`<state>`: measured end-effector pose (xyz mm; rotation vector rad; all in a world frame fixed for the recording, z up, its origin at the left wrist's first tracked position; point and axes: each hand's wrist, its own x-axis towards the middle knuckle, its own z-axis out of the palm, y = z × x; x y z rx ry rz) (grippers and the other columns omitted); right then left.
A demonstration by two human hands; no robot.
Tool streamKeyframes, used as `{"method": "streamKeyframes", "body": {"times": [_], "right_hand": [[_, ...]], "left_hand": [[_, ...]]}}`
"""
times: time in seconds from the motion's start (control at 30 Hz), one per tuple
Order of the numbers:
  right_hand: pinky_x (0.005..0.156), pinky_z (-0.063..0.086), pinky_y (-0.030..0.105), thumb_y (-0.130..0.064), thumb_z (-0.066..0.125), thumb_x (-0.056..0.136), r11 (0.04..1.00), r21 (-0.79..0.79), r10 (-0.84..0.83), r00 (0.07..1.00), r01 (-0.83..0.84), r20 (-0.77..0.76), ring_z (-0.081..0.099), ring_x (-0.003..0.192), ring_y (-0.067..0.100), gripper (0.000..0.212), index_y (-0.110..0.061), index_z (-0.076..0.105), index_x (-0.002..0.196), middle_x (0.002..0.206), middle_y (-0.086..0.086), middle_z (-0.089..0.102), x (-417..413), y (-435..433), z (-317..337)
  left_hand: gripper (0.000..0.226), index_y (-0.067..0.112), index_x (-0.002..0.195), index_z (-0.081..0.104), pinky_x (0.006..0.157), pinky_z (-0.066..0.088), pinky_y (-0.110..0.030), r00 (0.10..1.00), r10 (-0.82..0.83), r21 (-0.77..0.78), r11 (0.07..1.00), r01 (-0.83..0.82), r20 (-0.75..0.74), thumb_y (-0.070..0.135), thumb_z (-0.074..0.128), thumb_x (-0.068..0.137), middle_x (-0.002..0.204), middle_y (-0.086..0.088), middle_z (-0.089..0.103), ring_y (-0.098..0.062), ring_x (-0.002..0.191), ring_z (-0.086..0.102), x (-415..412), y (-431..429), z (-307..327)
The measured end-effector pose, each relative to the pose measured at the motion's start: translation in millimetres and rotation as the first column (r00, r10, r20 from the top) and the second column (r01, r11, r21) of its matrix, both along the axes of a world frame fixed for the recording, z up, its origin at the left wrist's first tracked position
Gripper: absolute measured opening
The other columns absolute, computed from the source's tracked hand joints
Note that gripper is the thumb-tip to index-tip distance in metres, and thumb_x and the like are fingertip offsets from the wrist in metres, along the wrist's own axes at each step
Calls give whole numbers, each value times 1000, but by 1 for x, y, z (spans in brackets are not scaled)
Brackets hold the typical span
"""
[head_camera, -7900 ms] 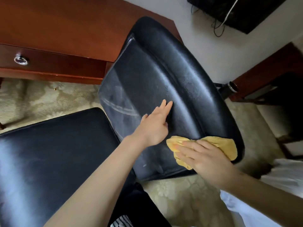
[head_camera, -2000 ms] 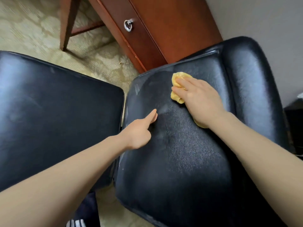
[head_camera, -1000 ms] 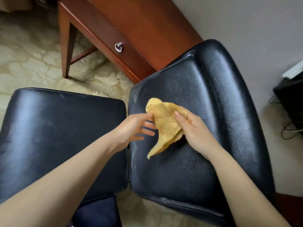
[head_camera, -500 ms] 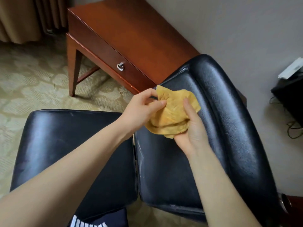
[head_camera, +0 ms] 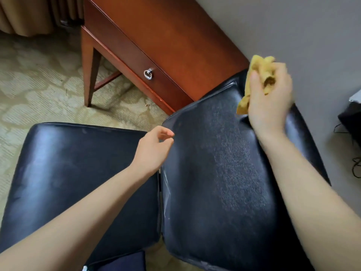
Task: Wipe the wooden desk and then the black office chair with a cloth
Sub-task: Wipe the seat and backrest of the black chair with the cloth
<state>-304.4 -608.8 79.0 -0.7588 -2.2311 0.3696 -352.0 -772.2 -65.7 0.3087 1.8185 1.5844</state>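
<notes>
Gripping the bunched cloth [head_camera: 257,65] in my right hand [head_camera: 270,103] over the chair back [head_camera: 214,173]'s far end, left hand [head_camera: 154,149] loose, empty, closer in.

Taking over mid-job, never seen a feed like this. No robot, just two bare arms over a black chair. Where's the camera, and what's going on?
There is no machine: a person wears one wide-angle camera on the head, looking forward and down, so both arms are their own. The right hand grips a bunched yellow cloth near the top of the chair back. The left hand holds nothing, fingers loosely curled beside the back's edge. The seat lies to the left; the wooden desk with its drawer stands behind, on patterned carpet.
</notes>
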Motion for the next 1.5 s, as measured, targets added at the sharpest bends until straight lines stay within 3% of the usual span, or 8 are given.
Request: {"method": "streamKeyframes", "body": {"times": [0.1,0.23,0.43,0.53,0.83,1.0,1.23,1.5], "right_hand": [[82,38,32,-8,57,86,912,342,34,874,-225,484,48,99,30,22,-8,62,107,117,12,57,-28,20,-46],[71,40,42,-3,58,83,709,433,-45,577,-557,815,54,96,36,18,-13,64,98,108,14,62,-44,33,-97],[108,2,60,-55,40,92,692,298,-182,241,-657,953,39,126,25,40,-33,63,116,128,-5,56,-46,51,-124],[110,9,54,-50,31,96,701,246,-159,189,-669,969,26,135,25,43,-32,56,127,145,-4,39,-43,49,-129],[114,14,42,-39,27,100,669,-90,-13,-132,-737,991,24,138,25,41,-24,48,132,146,0,36,37,11,-117],[90,50,33,-35,74,75,612,-7,76,50,-791,996,63,107,18,20,-25,73,92,111,-3,69,56,23,-87],[89,46,39,-13,70,82,613,288,-65,317,-736,946,59,113,31,24,-12,70,106,119,14,63,-12,52,-110],[110,20,42,-27,37,100,614,211,-203,105,-761,973,23,139,29,41,-19,39,140,150,9,32,-81,45,-199]], "left_hand": [[16,28,96,60,63,37,-5,999,-35,-72,997,34,-13,16,53,90,99,14,60,-1,87,54,4,8,-21],[31,27,121,56,85,36,-18,984,-176,-129,976,173,-10,20,51,92,122,6,57,-8,99,54,15,22,-45],[60,23,148,26,106,16,-15,907,-419,-90,902,421,47,24,51,94,155,6,23,-10,141,21,23,51,-73],[68,27,150,14,114,16,-25,870,-481,-99,866,491,109,27,51,93,159,6,6,-10,144,13,26,59,-80],[89,37,148,-14,86,31,-15,809,-576,-74,807,585,116,15,50,89,156,8,-19,-18,136,34,37,63,-88],[84,36,149,-9,92,30,-16,801,-584,-42,804,593,127,15,47,91,156,14,-15,-15,138,31,36,59,-95],[75,49,146,-5,106,28,-22,721,-693,-53,719,693,15,20,44,96,154,25,-5,-11,140,26,10,46,-106],[77,42,146,-13,116,12,-29,689,-693,-136,719,681,-210,19,42,97,157,18,-5,-9,144,11,20,42,-123]]}}
